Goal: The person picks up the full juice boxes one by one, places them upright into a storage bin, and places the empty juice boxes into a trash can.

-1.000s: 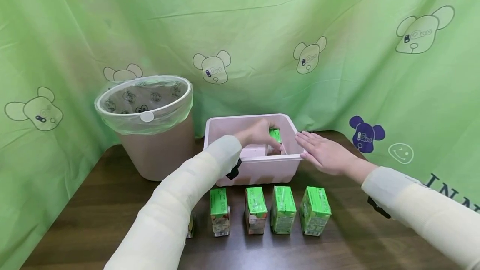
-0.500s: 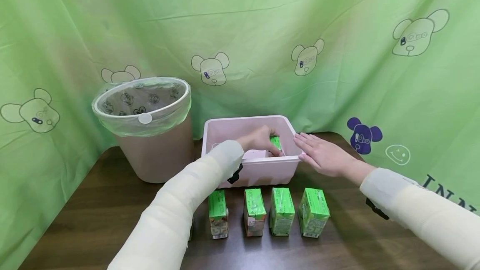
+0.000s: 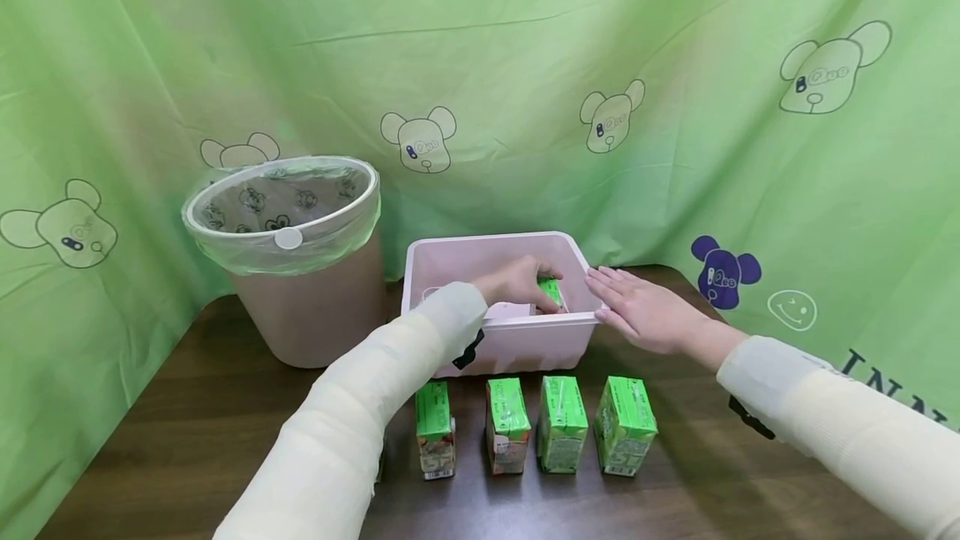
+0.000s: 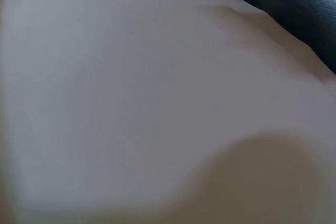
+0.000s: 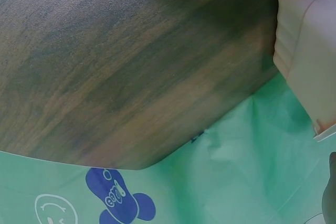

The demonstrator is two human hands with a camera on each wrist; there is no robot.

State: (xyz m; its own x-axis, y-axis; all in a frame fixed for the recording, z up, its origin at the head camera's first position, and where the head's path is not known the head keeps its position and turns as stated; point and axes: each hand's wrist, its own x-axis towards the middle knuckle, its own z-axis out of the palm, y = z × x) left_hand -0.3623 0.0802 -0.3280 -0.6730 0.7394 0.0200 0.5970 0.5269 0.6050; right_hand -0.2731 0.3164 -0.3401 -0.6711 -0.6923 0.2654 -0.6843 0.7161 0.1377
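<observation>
Inside the pink plastic bin [image 3: 532, 344], my left hand [image 3: 517, 280] curls its thumb and fingers round a green-topped drink carton [image 3: 551, 288] near the right wall. The bin's front wall hides the carton's lower part. My right hand [image 3: 645, 307] lies with straight fingers along the bin's right rim, fingertips right at its edge. A pale pink block-like shape [image 3: 510, 310] shows in the bin beside the left hand. The left wrist view is filled by a blurred pale surface [image 4: 131, 98]. In the right wrist view, the bin's outer side [image 5: 315, 40] stands at the right.
Several drink cartons [image 3: 562, 423] stand upright in a row before the bin on the dark wooden table [image 3: 187, 423]. The left sleeve [image 3: 337, 423] almost covers another at the row's left end. A lined trash can [image 3: 311, 315] stands left, before a green curtain [image 3: 510, 40].
My left hand and the drink carton have sunk slightly lower in the bin, and more of the carton's green top shows between the fingers. The right hand stays at the rim.
</observation>
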